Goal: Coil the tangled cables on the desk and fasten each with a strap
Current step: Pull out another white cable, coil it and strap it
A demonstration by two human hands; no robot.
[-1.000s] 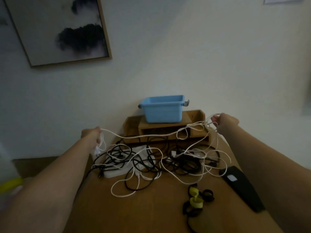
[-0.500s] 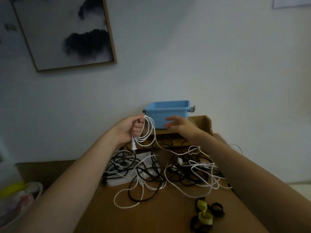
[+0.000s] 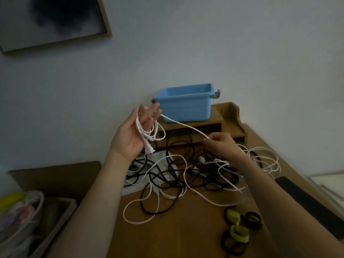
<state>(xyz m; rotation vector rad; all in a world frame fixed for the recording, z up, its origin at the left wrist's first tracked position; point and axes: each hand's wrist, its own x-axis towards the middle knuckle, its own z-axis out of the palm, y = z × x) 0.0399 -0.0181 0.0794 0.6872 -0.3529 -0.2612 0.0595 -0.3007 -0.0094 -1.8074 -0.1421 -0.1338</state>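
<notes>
My left hand (image 3: pixel 135 134) is raised palm-up above the desk with its fingers spread, and a small coil of white cable (image 3: pixel 151 131) with a two-pin plug hangs across its fingers. From it the white cable runs taut to my right hand (image 3: pixel 220 145), which pinches it lower down. Below both hands lies a tangle of black and white cables (image 3: pixel 178 174) on the wooden desk (image 3: pixel 176 237). Several yellow-green and black straps (image 3: pixel 239 231) lie curled at the desk's front right.
A blue plastic tub (image 3: pixel 186 105) stands on a wooden shelf organiser (image 3: pixel 229 123) against the wall. A black flat object (image 3: pixel 307 200) lies at the desk's right edge. A bin with a white bag (image 3: pixel 24 220) sits low on the left. A framed picture (image 3: pixel 50 21) hangs upper left.
My left hand has opened and turned palm-up with the coil draped on it. My right hand moved down and right from the tub and took hold of the white cable.
</notes>
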